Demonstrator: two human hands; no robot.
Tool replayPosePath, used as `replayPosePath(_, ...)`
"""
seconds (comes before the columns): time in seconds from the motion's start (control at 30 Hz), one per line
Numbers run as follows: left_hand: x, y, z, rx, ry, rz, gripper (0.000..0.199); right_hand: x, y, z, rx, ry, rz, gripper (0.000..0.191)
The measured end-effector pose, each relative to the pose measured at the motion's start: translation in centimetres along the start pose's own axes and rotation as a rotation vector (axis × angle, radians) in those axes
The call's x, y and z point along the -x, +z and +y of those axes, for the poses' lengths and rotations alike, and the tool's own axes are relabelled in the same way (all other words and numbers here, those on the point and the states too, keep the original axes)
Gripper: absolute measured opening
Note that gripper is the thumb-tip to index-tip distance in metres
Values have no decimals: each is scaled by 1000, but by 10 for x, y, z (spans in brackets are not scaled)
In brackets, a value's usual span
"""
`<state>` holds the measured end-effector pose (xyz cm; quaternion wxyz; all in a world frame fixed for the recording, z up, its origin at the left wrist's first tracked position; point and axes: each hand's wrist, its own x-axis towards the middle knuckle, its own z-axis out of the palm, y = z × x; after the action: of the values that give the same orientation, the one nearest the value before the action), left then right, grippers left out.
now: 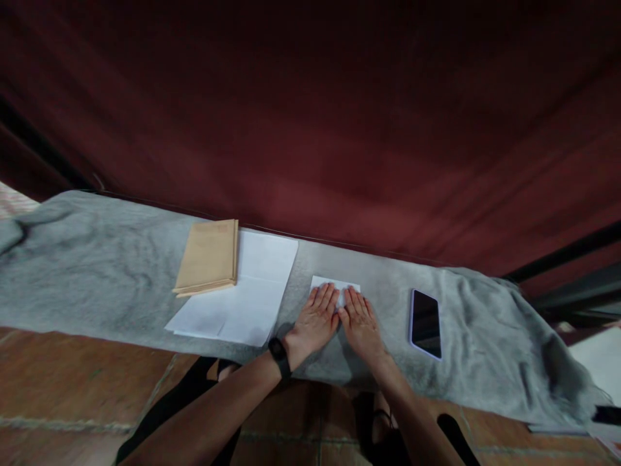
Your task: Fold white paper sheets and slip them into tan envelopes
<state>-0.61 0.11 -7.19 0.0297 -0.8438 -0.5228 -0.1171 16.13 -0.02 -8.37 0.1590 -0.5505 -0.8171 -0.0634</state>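
A small piece of white paper, perhaps folded, lies on the grey cloth under both hands. My left hand rests flat on its left part, fingers stretched out and pointing away from me. My right hand presses flat on the right part, fingers also extended, its thumb close to the left thumb. Most of the paper is covered by the hands; its far edge shows beyond the fingertips. A dark watch is on my left wrist.
Left of my hands, large white sheets lie partly under a stack of brown envelopes. A phone in a light purple case lies to the right. The grey cloth covers a long narrow surface against a dark red wall. Tiled floor is below.
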Motion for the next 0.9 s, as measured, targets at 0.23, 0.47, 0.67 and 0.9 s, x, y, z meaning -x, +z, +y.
replayPosePath(0.23,2,0,2,5,5,39,57,2,3,12,52,77,3,56)
replayPosePath(0.47,3,3,3,5,-1,35,61,7,8,25,66,116,-15,61)
replayPosePath(0.67,2,-2,4,10,-8,21,60,6,9,30,53,124,31,62)
replayPosePath(0.9,0,-8,5,4,-4,-26,59,-8,2,6,-18,-6,-40,56)
